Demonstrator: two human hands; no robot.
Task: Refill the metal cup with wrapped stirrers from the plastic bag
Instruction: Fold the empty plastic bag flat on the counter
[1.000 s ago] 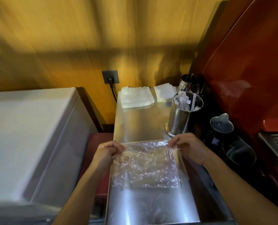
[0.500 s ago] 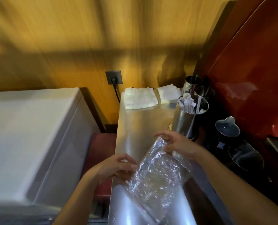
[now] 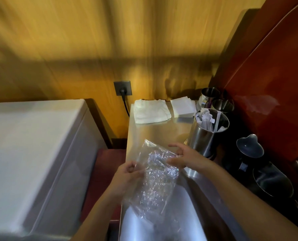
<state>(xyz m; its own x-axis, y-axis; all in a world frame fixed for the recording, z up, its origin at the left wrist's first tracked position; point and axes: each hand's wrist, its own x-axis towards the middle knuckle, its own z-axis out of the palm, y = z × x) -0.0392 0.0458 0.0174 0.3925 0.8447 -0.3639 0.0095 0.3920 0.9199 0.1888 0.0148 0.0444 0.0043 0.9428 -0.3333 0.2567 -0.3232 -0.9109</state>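
Observation:
A crumpled clear plastic bag (image 3: 155, 178) hangs lengthwise above the steel counter (image 3: 155, 133), and I see no stirrers inside it. My left hand (image 3: 127, 173) pinches its left edge. My right hand (image 3: 184, 158) holds its upper right side with thumb and fingers, the index finger stretched out. Just beyond my right hand stands the metal cup (image 3: 205, 136), upright, with several white wrapped stirrers (image 3: 205, 117) sticking out of it.
A folded white cloth (image 3: 151, 111) and a stack of napkins (image 3: 183, 106) lie at the counter's far end. Two smaller metal cups (image 3: 216, 100) stand behind the big one. Dark pitchers (image 3: 259, 164) and a red machine (image 3: 270, 84) fill the right; a white chest (image 3: 31, 153) sits left.
The bag went from spread flat between both hands to turned upright and lengthwise. My left hand moved in toward the right one, and the bag's top corner now points up.

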